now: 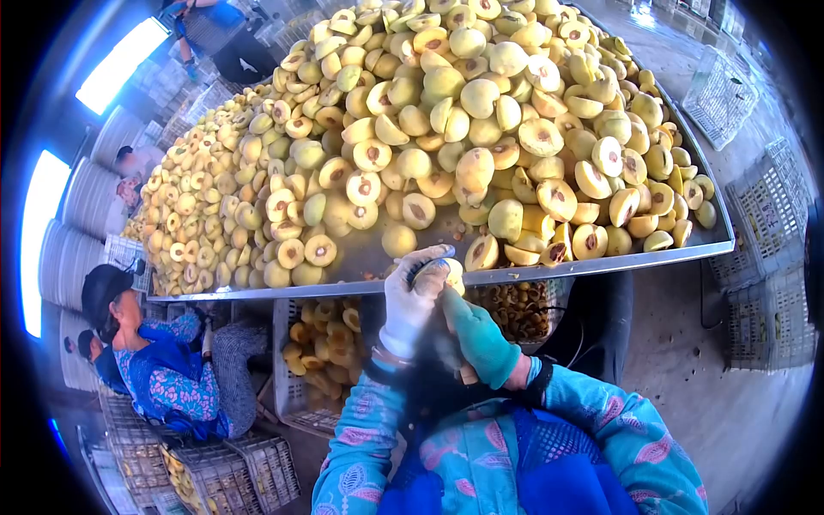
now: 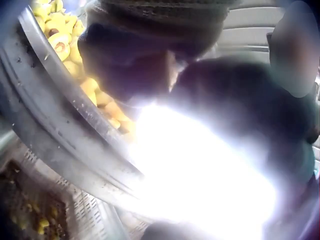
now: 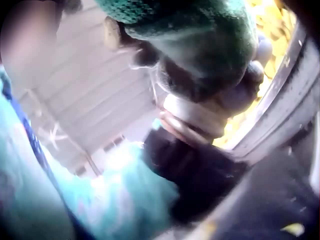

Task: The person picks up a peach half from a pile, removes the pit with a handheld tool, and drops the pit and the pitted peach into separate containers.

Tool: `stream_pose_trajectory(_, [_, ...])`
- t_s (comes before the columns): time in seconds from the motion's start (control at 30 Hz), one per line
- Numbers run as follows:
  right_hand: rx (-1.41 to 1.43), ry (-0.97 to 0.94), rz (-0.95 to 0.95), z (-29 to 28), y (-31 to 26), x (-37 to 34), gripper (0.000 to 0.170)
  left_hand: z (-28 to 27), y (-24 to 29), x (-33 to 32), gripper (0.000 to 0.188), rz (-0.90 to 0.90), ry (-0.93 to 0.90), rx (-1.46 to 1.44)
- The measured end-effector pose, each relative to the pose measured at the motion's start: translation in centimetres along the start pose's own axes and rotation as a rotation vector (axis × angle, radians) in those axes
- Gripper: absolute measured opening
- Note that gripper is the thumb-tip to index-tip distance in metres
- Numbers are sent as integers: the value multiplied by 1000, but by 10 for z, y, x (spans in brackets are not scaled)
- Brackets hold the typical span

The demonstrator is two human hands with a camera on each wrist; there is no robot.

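Close to the front edge of a metal table, my left hand (image 1: 410, 302), in a white glove, grips a yellow peach half (image 1: 455, 276) with the fingers curled round it. My right hand (image 1: 482, 336), in a green glove, is right against it. From the bottom of the right fist sticks the end of a wooden handle (image 3: 113, 34); the rest of this tool is hidden in the glove and behind the fruit. In the right wrist view the green glove (image 3: 200, 45) overlaps the white one. Glare and dark blur cover most of the left wrist view.
A large heap of halved peaches (image 1: 481, 99) lies on the metal table (image 1: 403, 286). Below its edge stand a crate of peach halves (image 1: 326, 343) and a container of brown pieces (image 1: 515, 311). A seated person (image 1: 176, 369) works at left. White crates (image 1: 768, 318) stand at right.
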State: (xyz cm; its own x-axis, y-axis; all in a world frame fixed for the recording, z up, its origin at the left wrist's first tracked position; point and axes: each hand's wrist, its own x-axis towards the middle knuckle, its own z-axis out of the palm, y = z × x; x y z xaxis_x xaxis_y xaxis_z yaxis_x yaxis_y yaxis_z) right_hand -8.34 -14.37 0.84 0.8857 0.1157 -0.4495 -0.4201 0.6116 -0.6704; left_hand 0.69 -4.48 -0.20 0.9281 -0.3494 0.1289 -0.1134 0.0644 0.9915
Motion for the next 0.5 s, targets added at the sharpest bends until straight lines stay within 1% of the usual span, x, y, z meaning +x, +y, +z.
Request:
stream_pose_trajectory(0.03, [163, -70, 40, 0, 2, 0, 40, -1, 2, 1, 26, -49, -55, 27])
stream_pose_trajectory(0.07, [161, -75, 41, 0, 0, -1, 40, -2, -1, 2, 24, -95, -26, -29])
stream_pose_trajectory(0.1, [277, -107, 140, 1, -4, -2, 42, -3, -3, 1, 24, -97, -22, -26])
stream_pose_trajectory(0.13, [393, -136, 240, 1, -6, -2, 44, -4, -5, 2, 24, -149, -55, -98])
stream_pose_trajectory(0.17, [395, -136, 244, -1, -3, 1, 44, -3, -5, 3, 25, -202, -89, -169])
stream_pose_trajectory(0.2, [212, -42, 139, -4, 2, 6, 43, -2, -8, 7, 24, -73, -90, -4])
stream_pose_trajectory(0.23, [28, 49, 31, -5, 4, 10, 41, 1, -7, 8, 23, -71, -83, 98])
stream_pose_trajectory(0.27, [-9, 40, 118, -5, -4, 7, 40, 3, -10, 8, 23, -66, -74, 85])
stream_pose_trajectory(0.3, [-13, 39, 111, -4, -5, 7, 40, 5, -11, 9, 22, -64, -69, 70])
stream_pose_trajectory(0.37, [398, -123, 201, -3, -1, 6, 47, 7, -10, 9, 22, -53, -66, 87])
stream_pose_trajectory(0.4, [395, -126, 202, -1, -2, 8, 47, 7, -9, 9, 22, -50, -60, 108])
stream_pose_trajectory(0.43, [266, -46, 163, 0, -3, 10, 47, 7, -6, 9, 22, -53, -57, 110])
stream_pose_trajectory(0.47, [141, 36, 127, 1, -1, 9, 47, 7, -2, 10, 22, -71, -74, 173])
stream_pose_trajectory(0.5, [141, 37, 127, 0, 1, 8, 47, 8, 1, 12, 22, -81, -92, 233])
